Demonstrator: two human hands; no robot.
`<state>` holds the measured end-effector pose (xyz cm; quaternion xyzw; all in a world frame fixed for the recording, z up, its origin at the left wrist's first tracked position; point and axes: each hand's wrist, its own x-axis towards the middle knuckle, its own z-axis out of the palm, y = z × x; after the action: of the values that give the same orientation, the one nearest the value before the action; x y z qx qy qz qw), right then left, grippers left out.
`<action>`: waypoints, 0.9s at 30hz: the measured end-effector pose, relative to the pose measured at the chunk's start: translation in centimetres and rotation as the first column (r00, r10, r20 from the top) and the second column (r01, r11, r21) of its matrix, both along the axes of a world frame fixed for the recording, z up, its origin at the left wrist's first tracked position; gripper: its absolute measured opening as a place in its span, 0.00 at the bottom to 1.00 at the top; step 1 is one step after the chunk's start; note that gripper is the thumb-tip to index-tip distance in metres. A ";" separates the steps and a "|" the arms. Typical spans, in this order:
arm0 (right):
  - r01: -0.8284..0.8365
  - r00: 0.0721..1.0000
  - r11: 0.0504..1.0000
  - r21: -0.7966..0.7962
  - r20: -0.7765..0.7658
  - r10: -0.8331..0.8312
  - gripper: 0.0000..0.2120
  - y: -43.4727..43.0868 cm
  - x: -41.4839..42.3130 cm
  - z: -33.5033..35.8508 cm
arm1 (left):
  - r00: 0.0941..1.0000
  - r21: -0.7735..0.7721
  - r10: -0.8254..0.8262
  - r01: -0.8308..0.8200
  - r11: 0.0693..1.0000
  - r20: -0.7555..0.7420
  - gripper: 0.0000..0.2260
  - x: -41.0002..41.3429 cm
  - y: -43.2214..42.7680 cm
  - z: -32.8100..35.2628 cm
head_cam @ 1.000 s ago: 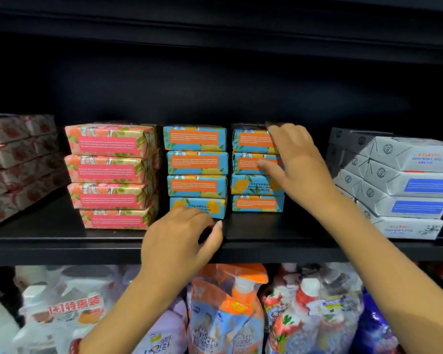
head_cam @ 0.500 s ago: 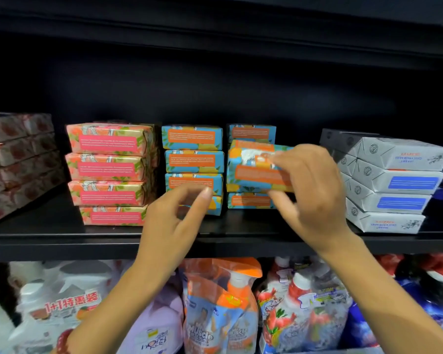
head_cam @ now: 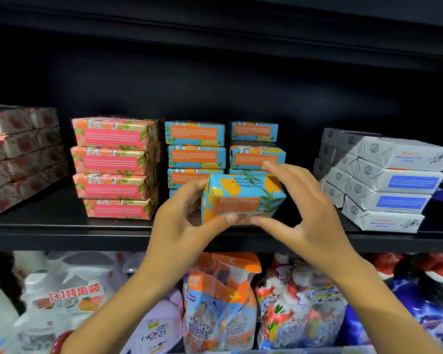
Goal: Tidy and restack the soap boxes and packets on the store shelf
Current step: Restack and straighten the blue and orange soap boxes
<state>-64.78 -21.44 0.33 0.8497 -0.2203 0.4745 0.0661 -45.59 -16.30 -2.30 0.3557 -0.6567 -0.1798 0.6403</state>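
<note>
A blue and orange soap box [head_cam: 243, 198] is held in front of the black shelf [head_cam: 62, 236], tilted, between both hands. My left hand [head_cam: 182, 223] grips its left end and lower edge. My right hand [head_cam: 302, 208] wraps its right end, thumb under the box. Behind it stand two stacks of the same blue boxes: a left stack [head_cam: 195, 154] and a right stack [head_cam: 256, 146] whose lower boxes are hidden by the held one.
A pink floral box stack [head_cam: 113, 164] stands left of the blue ones, reddish packets [head_cam: 18, 154] at far left, white boxes [head_cam: 386, 180] at right. Below the shelf hang refill pouches [head_cam: 220, 310] and bottles [head_cam: 62, 302].
My right hand has pulled a blue box out of the right stack and brought it forward and down. My left hand has risen from the shelf edge and taken hold of the box's left end.
</note>
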 end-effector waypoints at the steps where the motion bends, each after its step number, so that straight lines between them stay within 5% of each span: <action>1: -0.022 1.000 0.999 0.040 -0.002 0.022 0.27 0.0 0.1 0.1 | 1.000 -0.014 -0.006 0.006 1.000 0.015 0.16 0.0 0.0 0.0; 4: -0.016 1.000 0.999 -0.050 0.014 0.016 0.17 0.2 0.6 -0.1 | 0.997 -0.062 -0.009 0.014 0.998 0.076 0.18 0.3 0.0 0.0; 8: 0.062 0.997 0.954 -0.294 0.058 -0.047 0.13 0.3 1.0 -0.9 | 0.997 0.146 -0.075 0.072 0.987 0.016 0.34 1.2 0.2 0.2; 12: 0.031 0.999 0.938 -0.345 0.038 -0.019 0.16 0.3 1.4 -1.4 | 0.996 0.180 -0.086 0.082 0.980 0.019 0.27 1.2 0.3 0.2; 14: 0.013 1.000 0.969 -0.246 -0.016 -0.017 0.18 0.2 1.2 -1.3 | 0.998 0.115 -0.041 0.034 0.993 0.057 0.26 1.3 0.5 0.2; 17: -0.054 0.998 0.996 0.075 -0.033 0.056 0.36 0.4 0.7 -1.1 | 0.985 -0.027 0.066 -0.062 0.998 0.161 0.27 2.0 0.6 0.3; 20: -0.232 0.971 0.869 0.436 0.153 0.183 0.49 0.7 0.8 -0.7 | 0.946 -0.181 0.159 -0.110 0.977 0.284 0.26 2.5 0.4 0.4; 23: -0.323 0.943 0.757 0.569 0.262 0.206 0.43 0.7 1.3 -0.1 | 0.900 -0.314 0.217 -0.096 0.945 0.378 0.24 2.4 0.2 0.3; 27: -0.271 0.954 0.805 0.528 0.260 0.151 0.24 0.9 1.8 0.3 | 0.880 -0.223 0.191 -0.101 0.970 0.435 0.29 3.1 0.2 0.0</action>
<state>-63.00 -20.50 0.64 0.7975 -0.2583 0.4785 -0.2614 -42.46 -16.10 -2.29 0.3725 -0.7733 0.0216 0.5127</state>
